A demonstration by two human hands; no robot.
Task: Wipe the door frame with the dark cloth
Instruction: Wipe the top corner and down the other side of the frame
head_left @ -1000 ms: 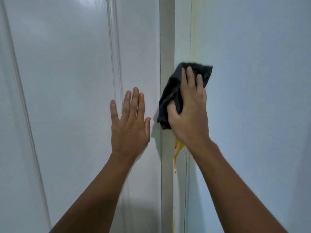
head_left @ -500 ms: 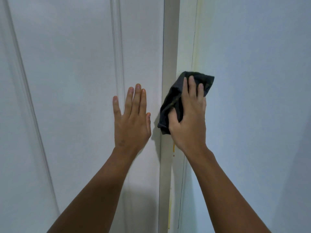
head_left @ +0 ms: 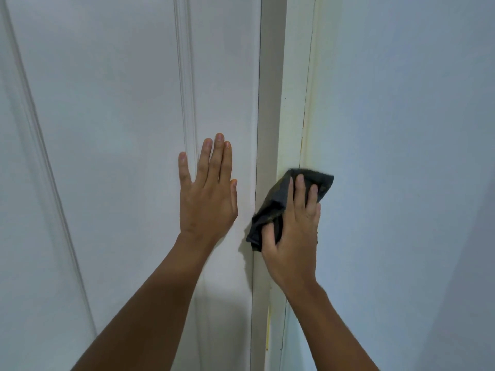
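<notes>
Dark cloth (head_left: 278, 207) pressed flat on the pale door frame (head_left: 293, 103), which runs vertically above and below it. Right hand (head_left: 293, 236) pins it, fingers spread over it, thumb pinching a fold. Left hand (head_left: 207, 194), fingers wide, braces the door (head_left: 107, 129) beside it.

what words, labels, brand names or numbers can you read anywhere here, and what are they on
None: no text, label, brand, number or sign can be read in this view.
The door, the door frame and the wall are plain painted surfaces.
The dark cloth under the right hand shows no tag or print.
The left hand lies flat on the door and covers no visible marking.
</notes>
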